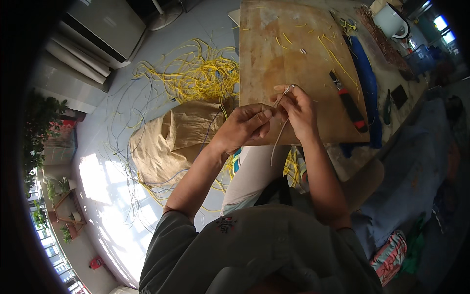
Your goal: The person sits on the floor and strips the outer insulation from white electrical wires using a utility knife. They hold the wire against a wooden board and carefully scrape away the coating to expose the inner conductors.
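Observation:
Both my hands are close together over the near edge of a wooden board. My left hand (pixel 247 123) is closed, thumb pressed on the curled fingers, pinching a thin pale cable. On the right, my right hand (pixel 299 111) has its fingers closed round the same cable (pixel 278 142). One length of it hangs down below the hands, and a small whitish loop shows above the right fingertips. Part of the cable between the hands is hidden by the fingers. A red-and-black handled tool (pixel 350 109) lies on the board to the right of my right hand.
Yellow wire clippings lie scattered on the wooden board (pixel 264 59). A tangled heap of yellow wire (pixel 205 73) and a tan sack (pixel 171 132) are on the floor to the left. Blue cloth (pixel 364 63) runs along the board's right edge; a white mug (pixel 390 22) stands beyond.

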`<state>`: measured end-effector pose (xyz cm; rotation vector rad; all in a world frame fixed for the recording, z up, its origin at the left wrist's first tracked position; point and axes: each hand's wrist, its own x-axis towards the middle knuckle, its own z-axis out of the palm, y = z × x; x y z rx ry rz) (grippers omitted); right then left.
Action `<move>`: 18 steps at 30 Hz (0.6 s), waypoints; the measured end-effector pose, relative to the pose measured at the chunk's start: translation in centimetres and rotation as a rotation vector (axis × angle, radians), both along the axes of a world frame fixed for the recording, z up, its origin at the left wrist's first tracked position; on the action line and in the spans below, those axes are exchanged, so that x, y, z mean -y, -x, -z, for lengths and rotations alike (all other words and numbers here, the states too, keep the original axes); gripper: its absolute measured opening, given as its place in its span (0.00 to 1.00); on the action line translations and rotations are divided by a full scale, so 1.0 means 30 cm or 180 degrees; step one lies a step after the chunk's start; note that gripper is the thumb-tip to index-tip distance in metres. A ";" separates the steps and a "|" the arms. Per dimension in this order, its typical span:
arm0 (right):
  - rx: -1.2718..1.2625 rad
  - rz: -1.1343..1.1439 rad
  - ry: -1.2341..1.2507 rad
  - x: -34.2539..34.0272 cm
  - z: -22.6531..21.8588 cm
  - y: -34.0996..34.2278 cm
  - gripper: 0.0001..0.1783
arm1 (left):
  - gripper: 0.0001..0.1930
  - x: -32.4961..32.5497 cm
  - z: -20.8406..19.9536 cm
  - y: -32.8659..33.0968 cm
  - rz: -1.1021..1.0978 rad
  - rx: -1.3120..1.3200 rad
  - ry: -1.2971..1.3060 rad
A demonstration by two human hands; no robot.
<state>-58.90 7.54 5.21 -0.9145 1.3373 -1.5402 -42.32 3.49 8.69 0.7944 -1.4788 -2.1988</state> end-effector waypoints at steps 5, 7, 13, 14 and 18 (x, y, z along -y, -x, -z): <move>-0.0112 0.0261 -0.0048 0.064 0.081 0.092 0.09 | 0.12 -0.049 -0.046 -0.011 0.0020 0.0179 0.0272; -0.0201 0.0277 -0.0107 0.087 0.080 0.082 0.09 | 0.12 -0.044 -0.025 -0.037 -0.0097 -0.0108 0.0184; -0.1687 0.0835 0.0129 0.209 0.196 0.130 0.07 | 0.10 -0.090 -0.099 -0.101 0.0051 -0.0001 0.0471; -0.2249 0.1167 0.0180 0.233 0.246 0.170 0.06 | 0.09 -0.124 -0.129 -0.132 0.0345 -0.0145 0.0593; -0.0955 0.0480 -0.0167 0.177 0.016 0.133 0.07 | 0.10 -0.033 -0.057 -0.193 -0.1182 -0.0213 0.0167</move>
